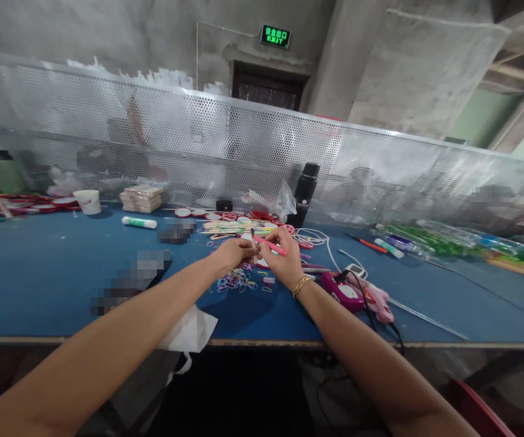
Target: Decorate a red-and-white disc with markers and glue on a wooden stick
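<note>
My left hand [235, 254] pinches a short, pale, narrow stick [255, 250] upright between thumb and fingers; its top end looks dark. Close beside it, my right hand [288, 258] is closed around a pink pen [275, 245], which slants toward the stick. Whether the pen touches the stick I cannot tell. Below both hands lies a scatter of small coloured rubber bands [235, 281]. Just beyond them are a bundle of light wooden sticks [228, 227] and several round red-and-white pieces [228, 216].
A black bottle [305, 193] stands behind my hands. To the right lie a purple device [344, 292], a pink glue gun [376, 300] and cables. Leftward are a glue stick [139, 223], a white cup [88, 201] and a wrapped stack [142, 198]. A perforated metal screen [175, 139] borders the blue table [30, 273].
</note>
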`<state>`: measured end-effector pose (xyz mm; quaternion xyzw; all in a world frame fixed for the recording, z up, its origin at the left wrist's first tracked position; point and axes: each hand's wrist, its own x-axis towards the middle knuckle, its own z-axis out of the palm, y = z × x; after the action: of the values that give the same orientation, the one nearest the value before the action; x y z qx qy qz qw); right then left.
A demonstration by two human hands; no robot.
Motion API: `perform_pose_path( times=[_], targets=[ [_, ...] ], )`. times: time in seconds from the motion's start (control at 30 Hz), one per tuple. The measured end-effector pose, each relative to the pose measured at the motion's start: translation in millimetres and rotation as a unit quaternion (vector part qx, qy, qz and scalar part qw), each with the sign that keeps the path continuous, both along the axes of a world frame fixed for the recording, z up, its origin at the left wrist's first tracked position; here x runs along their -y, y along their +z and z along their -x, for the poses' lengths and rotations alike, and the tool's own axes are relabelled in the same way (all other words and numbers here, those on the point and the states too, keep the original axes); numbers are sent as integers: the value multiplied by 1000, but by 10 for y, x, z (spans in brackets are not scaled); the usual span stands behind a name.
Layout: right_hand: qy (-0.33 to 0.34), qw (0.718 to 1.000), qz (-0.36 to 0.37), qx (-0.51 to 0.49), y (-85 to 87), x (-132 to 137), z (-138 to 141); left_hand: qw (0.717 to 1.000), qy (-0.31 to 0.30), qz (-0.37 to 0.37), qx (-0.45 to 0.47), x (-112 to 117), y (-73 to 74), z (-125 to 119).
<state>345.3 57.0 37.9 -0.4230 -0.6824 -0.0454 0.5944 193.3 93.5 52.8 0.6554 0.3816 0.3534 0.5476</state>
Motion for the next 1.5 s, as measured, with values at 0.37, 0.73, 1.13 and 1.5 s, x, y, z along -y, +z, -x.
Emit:
perform_pose_path(
  times=[0.37,0.73,1.13,1.5],
  targets=[
    [15,1000,11,0,-1,14,-10,1000,-7,2,18,-2,12,0],
    [9,1000,-6,-1,-25,-15,-24,1000,-4,7,22,5,23,-1],
    [14,1000,-12,0,-14,-9,-23,1000,-3,8,24,3,12,-1],
    [14,1000,-11,0,-8,-7,-25,1000,-9,-2,10,-44,-21,6]
  ],
)
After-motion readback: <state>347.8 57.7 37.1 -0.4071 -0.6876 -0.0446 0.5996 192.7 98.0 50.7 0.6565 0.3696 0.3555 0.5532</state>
